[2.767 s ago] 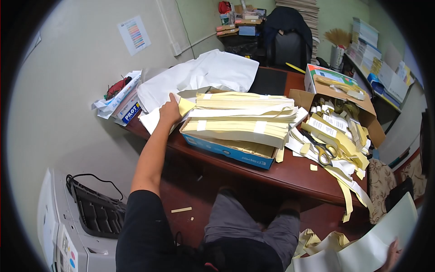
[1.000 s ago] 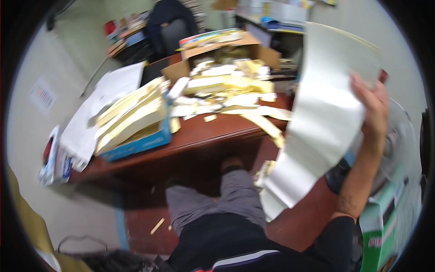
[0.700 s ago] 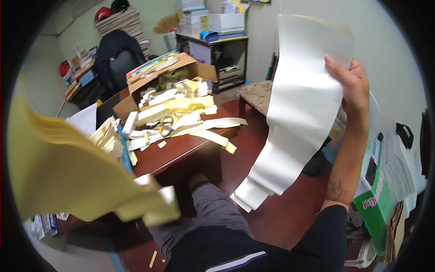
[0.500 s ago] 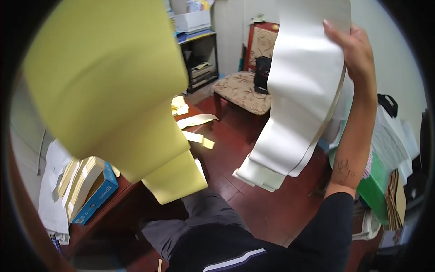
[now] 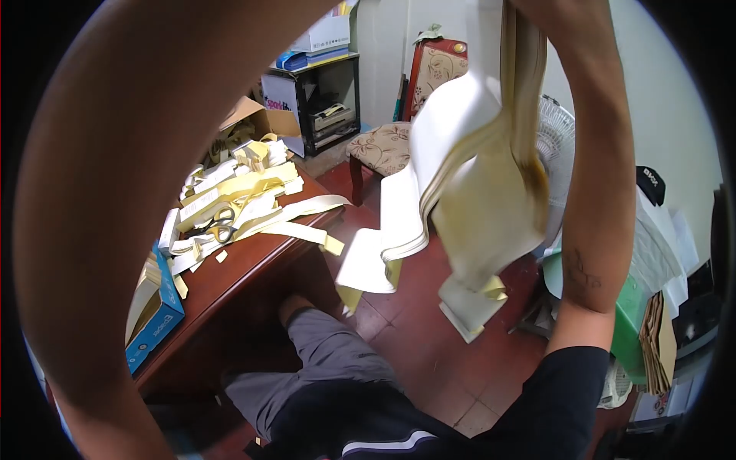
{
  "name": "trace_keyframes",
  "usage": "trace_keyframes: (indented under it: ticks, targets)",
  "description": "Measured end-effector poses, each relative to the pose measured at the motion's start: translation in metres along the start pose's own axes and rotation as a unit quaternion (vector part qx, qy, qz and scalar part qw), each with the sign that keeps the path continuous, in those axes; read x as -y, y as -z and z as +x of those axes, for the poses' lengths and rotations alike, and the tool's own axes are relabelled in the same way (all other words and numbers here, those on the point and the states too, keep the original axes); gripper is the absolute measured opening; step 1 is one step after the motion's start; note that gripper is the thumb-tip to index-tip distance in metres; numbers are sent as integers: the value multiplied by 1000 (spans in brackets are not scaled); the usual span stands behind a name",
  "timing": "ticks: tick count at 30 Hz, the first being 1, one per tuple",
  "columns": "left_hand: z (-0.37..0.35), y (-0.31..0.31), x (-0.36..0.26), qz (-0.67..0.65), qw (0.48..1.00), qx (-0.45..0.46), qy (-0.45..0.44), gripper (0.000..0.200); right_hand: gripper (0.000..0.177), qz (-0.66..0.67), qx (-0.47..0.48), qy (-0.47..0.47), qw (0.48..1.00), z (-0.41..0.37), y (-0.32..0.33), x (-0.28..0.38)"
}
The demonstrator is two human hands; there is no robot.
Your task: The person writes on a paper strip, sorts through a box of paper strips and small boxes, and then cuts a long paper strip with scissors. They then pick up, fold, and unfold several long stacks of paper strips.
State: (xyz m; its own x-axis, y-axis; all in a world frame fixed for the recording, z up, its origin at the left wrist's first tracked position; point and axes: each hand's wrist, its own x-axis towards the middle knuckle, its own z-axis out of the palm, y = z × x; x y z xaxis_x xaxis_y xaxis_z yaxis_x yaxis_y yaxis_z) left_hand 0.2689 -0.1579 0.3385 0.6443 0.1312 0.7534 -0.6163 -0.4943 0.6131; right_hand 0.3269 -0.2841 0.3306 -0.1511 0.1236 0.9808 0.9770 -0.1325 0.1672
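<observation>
Long paper strips [image 5: 452,111], white on one face, hang from the top edge in a loose, wavy bundle. A blurred yellowish length of paper [image 5: 491,203] hangs beside them, with a folded end lower down. My right hand [image 5: 546,9] is mostly cut off by the top edge; the bundle hangs from it, its fingers hidden. My left forearm [image 5: 92,207] crosses close to the camera and runs up out of view, so my left hand does not show.
At left a wooden table [image 5: 253,272] carries paper strips, scissors [image 5: 221,222] and a blue box [image 5: 157,318]. Behind are a patterned chair [image 5: 383,149] and a black shelf [image 5: 335,100]. A fan [image 5: 556,134] and a green container [image 5: 630,326] stand at right.
The wide yellow paper at left has swung away, uncovering the table. Yellow and white paper now hang together at right. My left arm has risen into view; my right hand has moved up.
</observation>
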Motion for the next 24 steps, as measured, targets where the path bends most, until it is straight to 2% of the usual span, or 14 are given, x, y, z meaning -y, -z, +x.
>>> trace_keyframes:
  ticks: [1, 2, 8, 9, 12, 17, 19, 21, 22, 24]
  targets:
    - [2, 1, 0, -3, 1000, -6, -1, 35, 33, 6, -6, 12, 1000, -2, -4, 11]
    - [5, 1, -1, -1, 1000, -14, -3, 34, 34, 76, 21, -11, 997, 1, 3, 8]
    - [22, 2, -9, -6, 999, -41, -17, 31, 38, 136, -16, -214, 967, 5, -23, 3]
    - [22, 2, -8, -10, 999, -45, -13, 30, 30, 232, -26, -214, 949, -1, -29, -2]
    - [15, 4, -13, -39, 998, -40, 11, 30, 26, 399, -79, -246, 880, -3, -43, 1]
    - [14, 12, -15, -68, 997, -10, 46, 37, 28, 422, -86, -216, 876, -7, -45, 11]
    - [20, 14, -20, -52, 994, -9, 92, 39, 29, 423, -80, -234, 872, -5, -51, 7]
    - [12, 16, -18, -54, 997, 8, 52, 37, 28, 411, -64, -256, 873, -4, -52, 7]
    - [9, 16, -21, -27, 998, 11, 49, 35, 28, 405, -55, -267, 872, -4, -53, 7]
    - [4, 15, -33, 53, 997, 12, 59, 32, 26, 355, -23, -220, 908, -9, -55, 1]
